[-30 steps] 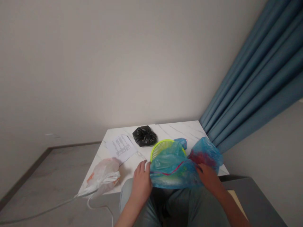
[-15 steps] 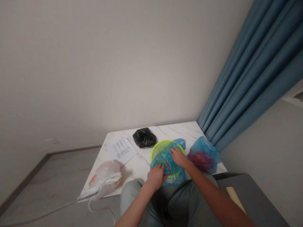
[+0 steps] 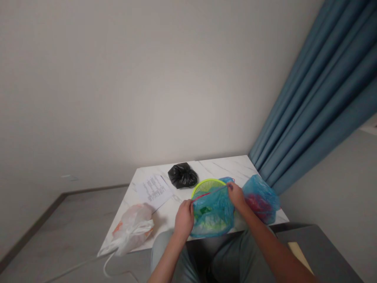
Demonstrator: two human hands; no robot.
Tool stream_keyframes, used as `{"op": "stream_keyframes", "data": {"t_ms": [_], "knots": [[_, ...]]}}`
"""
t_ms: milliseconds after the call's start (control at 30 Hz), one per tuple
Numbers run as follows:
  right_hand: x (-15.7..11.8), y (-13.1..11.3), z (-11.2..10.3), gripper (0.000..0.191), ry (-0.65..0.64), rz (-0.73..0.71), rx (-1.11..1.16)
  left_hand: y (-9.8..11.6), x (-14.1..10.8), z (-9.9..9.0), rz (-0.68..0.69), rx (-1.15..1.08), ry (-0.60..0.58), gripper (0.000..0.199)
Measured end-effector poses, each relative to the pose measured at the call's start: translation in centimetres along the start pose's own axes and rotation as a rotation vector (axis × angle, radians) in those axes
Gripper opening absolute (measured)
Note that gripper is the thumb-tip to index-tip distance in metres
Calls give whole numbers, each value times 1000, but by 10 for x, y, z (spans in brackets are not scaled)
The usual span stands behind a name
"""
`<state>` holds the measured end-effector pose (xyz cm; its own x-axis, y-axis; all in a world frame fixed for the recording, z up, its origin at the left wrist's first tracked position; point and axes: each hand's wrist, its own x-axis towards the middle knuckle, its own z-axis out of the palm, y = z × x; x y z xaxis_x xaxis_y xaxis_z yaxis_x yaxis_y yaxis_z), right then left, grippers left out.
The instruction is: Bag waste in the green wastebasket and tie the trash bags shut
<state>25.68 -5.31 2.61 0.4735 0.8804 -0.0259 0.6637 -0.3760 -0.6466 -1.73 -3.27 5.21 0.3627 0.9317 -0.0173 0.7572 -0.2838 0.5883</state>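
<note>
Left hand (image 3: 184,220) and right hand (image 3: 236,196) — fingers (image 3: 229,188) pinched on a red drawstring (image 3: 210,192) — hold it taut; a blue plastic bag (image 3: 212,216) covers a lime-green basket (image 3: 205,187) near the front edge of the worktop (image 3: 224,167) — all but the far rim

This looks like a room in a home, not a shop or lab; a blue curtain (image 3: 306,98) hangs in long folds beside a plain painted wall (image 3: 118,86); a skirting board (image 3: 97,188) edges the grey floor (image 3: 59,232); the small marble-patterned counter (image 3: 229,167) carries everyday things, a green basket (image 3: 206,186), a blue bag (image 3: 212,220) and a paper (image 3: 154,192).
</note>
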Motion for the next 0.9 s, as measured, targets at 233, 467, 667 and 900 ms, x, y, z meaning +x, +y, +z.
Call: {"op": "stream_keyframes", "data": {"t_ms": [233,467,667,900], "knots": [[8,20,-26,22,-74,170,162,12,29,3,52,13,-74,32],[15,19,-27,14,29,91,102,12,24,16,277,161,-303,16],[38,27,-15,18,8,-11,77,11,14,22,366,111,-99,24],[65,30,0,32,-90,-37,42,-5,27,34,115,95,-36,26]]}}
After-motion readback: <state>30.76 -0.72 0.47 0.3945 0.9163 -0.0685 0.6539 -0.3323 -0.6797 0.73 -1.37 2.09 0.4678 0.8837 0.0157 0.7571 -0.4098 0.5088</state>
